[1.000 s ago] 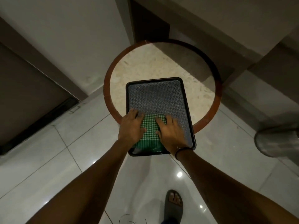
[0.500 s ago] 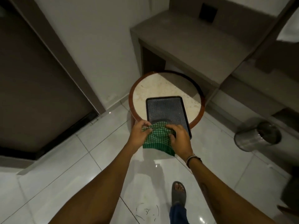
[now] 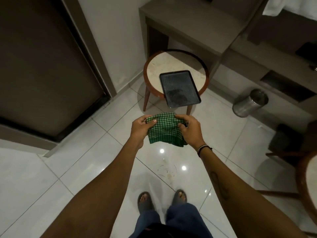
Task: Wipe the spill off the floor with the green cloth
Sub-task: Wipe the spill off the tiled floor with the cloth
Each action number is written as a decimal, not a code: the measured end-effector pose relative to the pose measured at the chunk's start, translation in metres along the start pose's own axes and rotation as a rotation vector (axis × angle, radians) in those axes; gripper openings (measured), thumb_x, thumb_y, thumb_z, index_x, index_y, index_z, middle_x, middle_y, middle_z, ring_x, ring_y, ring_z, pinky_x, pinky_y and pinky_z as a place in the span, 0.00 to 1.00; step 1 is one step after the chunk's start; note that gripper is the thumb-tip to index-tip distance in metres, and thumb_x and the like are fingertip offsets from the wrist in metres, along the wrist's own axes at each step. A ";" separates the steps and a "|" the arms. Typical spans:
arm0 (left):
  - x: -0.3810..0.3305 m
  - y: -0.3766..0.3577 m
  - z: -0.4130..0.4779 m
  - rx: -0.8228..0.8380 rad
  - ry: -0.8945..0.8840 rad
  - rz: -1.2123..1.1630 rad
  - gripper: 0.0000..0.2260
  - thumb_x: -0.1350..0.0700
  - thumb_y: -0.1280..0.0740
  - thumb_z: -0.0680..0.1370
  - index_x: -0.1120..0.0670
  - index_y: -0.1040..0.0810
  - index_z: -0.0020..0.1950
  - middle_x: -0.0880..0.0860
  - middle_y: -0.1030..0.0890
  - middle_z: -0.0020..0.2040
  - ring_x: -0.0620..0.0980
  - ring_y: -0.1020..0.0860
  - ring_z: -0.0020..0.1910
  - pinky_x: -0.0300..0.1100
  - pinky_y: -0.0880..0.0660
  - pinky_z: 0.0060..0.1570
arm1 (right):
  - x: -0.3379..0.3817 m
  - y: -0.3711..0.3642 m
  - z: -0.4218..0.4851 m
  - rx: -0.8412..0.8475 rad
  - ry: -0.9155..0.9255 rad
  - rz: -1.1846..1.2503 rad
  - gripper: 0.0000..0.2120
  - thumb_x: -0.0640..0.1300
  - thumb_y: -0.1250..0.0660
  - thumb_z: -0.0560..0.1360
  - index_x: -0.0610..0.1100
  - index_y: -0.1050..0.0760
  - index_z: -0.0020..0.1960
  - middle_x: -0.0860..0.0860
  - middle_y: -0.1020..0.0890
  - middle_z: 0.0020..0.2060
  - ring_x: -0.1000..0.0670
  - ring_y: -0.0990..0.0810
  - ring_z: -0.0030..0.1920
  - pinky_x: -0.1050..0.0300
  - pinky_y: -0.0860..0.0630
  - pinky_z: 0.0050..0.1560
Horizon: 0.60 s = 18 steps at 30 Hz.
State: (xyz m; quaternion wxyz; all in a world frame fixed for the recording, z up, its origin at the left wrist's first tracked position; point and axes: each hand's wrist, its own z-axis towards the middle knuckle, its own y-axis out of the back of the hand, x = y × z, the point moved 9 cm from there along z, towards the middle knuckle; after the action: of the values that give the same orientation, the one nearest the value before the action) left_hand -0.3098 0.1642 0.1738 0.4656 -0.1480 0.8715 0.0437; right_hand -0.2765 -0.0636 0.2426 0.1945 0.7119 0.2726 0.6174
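Observation:
The green checked cloth (image 3: 164, 130) hangs in the air in front of me, held by both hands above the white tiled floor. My left hand (image 3: 142, 127) pinches its left upper corner and my right hand (image 3: 189, 129) grips its right side. The spill (image 3: 167, 170) is a small wet patch with faint curved outlines and yellowish spots on the glossy tile. It lies below the cloth, just ahead of my sandalled feet (image 3: 162, 200).
A round stool-like table (image 3: 151, 66) holds a black tray (image 3: 179, 90) beyond the cloth. A metal bin (image 3: 249, 103) stands at the right by a dark cabinet. A dark door (image 3: 42, 66) fills the left. Another wooden table edge (image 3: 303, 177) juts in at far right.
Both hands lifted the cloth off the tray and drew it back toward me, away from the round table. The view pulled back and the spill and both feet came into sight.

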 end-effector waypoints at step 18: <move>0.395 0.037 -0.071 -0.042 0.242 0.537 0.08 0.62 0.30 0.85 0.55 0.17 0.63 0.54 0.12 0.57 0.60 0.13 0.59 0.62 0.15 0.63 | -0.339 -0.188 -0.223 0.325 -0.457 0.114 0.17 0.31 0.31 0.83 0.43 0.16 0.68 0.48 0.13 0.64 0.49 0.17 0.64 0.43 0.19 0.73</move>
State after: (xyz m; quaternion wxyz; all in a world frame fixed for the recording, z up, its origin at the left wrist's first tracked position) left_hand -0.5839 0.0988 -0.1141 0.3270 0.0743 0.9275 0.1655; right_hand -0.5546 -0.1440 -0.0981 0.0991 0.8685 0.2769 0.3989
